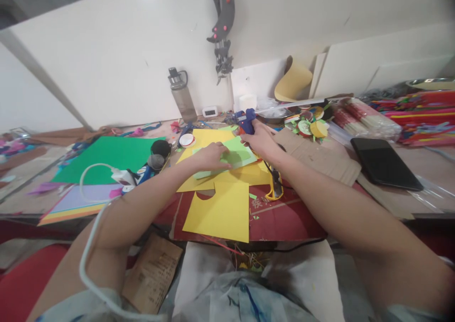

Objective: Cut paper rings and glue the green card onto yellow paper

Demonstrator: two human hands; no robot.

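Observation:
My right hand (260,138) is wrapped around a blue hot glue gun (245,117), its orange front part low over the far edge of a light green sheet of paper (243,153). On that same sheet, the curled fingers of my left hand (212,156) grip the paper near its left part; the fingertips are partly hidden. Yellow sheets (222,210) lie underneath and in front, one with a rounded cut-out. A yellow-handled cutter or pair of scissors (275,189) rests below my right wrist.
A green sheet (106,158), a power strip (140,175) and a white cable (85,251) are on the left. A bottle (183,96) stands at the wall. Tape rolls (304,128), cardboard (320,156) and a black phone (386,163) lie on the right.

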